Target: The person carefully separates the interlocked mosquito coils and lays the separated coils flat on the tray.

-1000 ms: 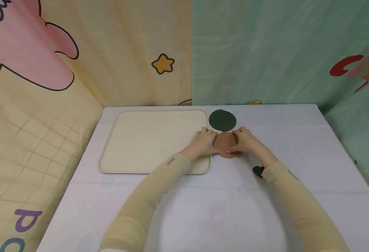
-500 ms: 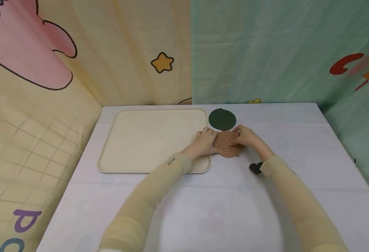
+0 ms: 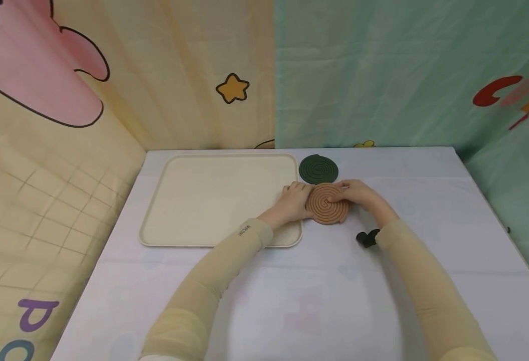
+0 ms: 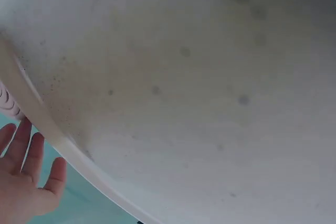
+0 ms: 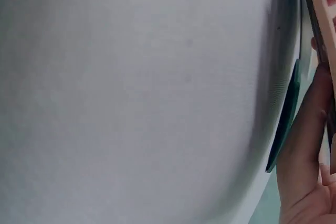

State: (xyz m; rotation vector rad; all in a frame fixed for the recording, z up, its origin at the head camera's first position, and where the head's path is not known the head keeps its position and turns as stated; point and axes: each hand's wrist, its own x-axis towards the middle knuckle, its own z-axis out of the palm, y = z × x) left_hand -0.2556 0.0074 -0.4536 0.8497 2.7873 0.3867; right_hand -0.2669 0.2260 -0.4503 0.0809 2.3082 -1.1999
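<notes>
A brown mosquito coil point(image 3: 324, 213), a flat spiral disc, lies between my two hands. In the head view, my left hand point(image 3: 290, 201) holds its left rim, with thumb and fingers spread along the edge. My right hand point(image 3: 356, 194) pinches the right side: the thumb lies on top near the middle and the fingers sit at the back edge. In the right wrist view the brown coil point(image 5: 321, 30) appears edge-on, raised off the table. A green mosquito coil point(image 3: 318, 169) lies flat just behind it. How the left fingertips meet the coil is partly hidden.
A cream tray point(image 3: 221, 246) stands left of the coils, its right rim under my left forearm. A small black piece point(image 3: 366, 238) is at my right wrist. The white table point(image 3: 309, 301) ends at fabric walls behind and on both sides.
My right thumb has moved up and in on the brown coil. The coil's right side has shifted slightly up and right; the left hand has hardly moved.
</notes>
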